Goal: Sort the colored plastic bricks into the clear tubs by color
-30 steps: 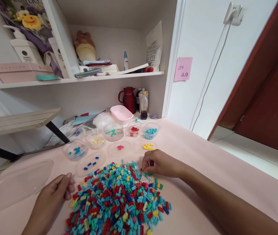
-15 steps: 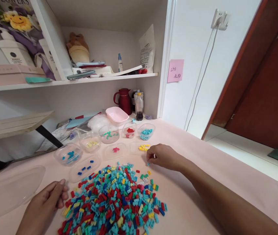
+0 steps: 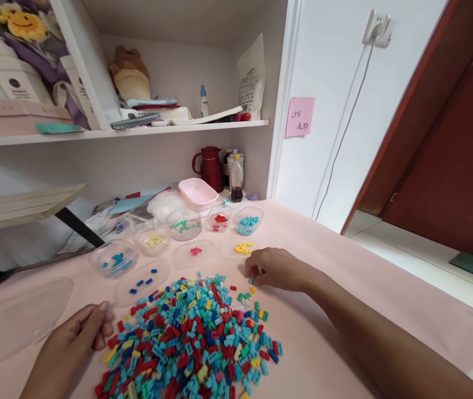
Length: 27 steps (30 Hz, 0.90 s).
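Observation:
A large heap of small toy building bricks (image 3: 194, 338) in red, light blue, green, yellow and dark blue covers the middle of the table. My right hand (image 3: 275, 269) is just beyond its right far edge, fingers bent down and pinched on a light blue brick (image 3: 252, 281) at the tabletop. Close by is a clear lid with yellow bricks (image 3: 244, 248). My left hand (image 3: 79, 338) rests by the heap's left side, fingers curled and thumb on top; whatever lies inside them is hidden.
Clear tubs of sorted bricks stand behind the heap: blue (image 3: 117, 260), pale yellow (image 3: 153, 241), green (image 3: 184, 226), red (image 3: 220, 220), light blue (image 3: 248, 223). Flat lids hold dark blue (image 3: 142, 283) and pink bricks (image 3: 196, 251). A pink basin (image 3: 198, 191), red jug (image 3: 211, 169) and bottle (image 3: 237, 180) are farther back.
The view has shifted slightly. My right hand has moved a little, lower and nearer the light blue brick at its fingertips. The left hand keeps its curled pose.

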Each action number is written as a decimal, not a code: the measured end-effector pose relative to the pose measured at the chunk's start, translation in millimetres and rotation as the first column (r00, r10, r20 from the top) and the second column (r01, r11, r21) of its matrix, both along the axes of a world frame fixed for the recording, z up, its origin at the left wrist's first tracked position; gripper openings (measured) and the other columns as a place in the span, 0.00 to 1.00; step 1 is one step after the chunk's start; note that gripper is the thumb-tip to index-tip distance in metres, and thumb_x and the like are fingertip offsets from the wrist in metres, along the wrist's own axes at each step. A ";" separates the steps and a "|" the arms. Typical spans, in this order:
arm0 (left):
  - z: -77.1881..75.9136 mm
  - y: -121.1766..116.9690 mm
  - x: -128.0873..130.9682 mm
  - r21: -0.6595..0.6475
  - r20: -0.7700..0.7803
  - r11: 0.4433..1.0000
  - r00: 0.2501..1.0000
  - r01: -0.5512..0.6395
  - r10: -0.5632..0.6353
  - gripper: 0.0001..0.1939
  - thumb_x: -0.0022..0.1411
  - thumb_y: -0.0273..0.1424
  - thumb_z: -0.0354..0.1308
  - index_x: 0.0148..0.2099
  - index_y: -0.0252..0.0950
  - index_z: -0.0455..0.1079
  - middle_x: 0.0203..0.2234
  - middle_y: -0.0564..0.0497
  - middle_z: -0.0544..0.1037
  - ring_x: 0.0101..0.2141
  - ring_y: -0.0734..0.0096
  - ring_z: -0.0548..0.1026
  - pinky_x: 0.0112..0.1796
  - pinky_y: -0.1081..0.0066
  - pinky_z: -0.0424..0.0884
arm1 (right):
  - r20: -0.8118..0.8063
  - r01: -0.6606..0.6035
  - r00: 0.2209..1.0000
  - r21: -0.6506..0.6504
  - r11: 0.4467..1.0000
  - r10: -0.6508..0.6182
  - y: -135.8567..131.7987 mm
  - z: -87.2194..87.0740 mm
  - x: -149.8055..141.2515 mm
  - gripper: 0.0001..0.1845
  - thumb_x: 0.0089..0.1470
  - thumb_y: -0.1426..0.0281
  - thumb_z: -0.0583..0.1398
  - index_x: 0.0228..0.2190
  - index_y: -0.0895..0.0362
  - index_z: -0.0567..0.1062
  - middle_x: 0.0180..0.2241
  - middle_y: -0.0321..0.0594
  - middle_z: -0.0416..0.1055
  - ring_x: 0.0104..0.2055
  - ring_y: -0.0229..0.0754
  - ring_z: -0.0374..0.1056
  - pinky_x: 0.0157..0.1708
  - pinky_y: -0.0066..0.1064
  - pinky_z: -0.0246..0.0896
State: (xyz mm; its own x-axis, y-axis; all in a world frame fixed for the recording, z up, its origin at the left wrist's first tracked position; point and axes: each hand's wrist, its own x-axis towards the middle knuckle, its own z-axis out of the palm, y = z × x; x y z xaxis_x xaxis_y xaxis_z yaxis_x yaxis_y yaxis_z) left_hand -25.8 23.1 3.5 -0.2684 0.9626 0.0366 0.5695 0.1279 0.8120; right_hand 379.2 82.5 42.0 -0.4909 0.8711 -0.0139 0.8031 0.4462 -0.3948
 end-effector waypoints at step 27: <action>-3.4 1.9 -0.3 0.022 0.022 0.999 0.999 0.048 -0.049 0.25 0.53 0.57 0.49 0.22 0.40 0.67 0.17 0.56 0.72 0.20 0.71 0.67 0.27 0.73 0.64 | -0.880 0.574 0.344 -0.078 0.815 -0.327 42.0 -3.2 16.2 0.14 0.48 0.60 0.62 0.33 0.57 0.76 0.24 0.38 0.73 0.24 0.39 0.70 0.27 0.31 0.64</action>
State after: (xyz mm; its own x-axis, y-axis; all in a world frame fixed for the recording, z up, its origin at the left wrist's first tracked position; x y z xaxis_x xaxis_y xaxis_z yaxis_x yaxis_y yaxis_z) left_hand -26.1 25.0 0.1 -0.2223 0.9736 0.0514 0.5559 0.0832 0.8271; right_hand 395.4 124.5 38.8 0.3214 0.8770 0.3572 0.2392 0.2898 -0.9267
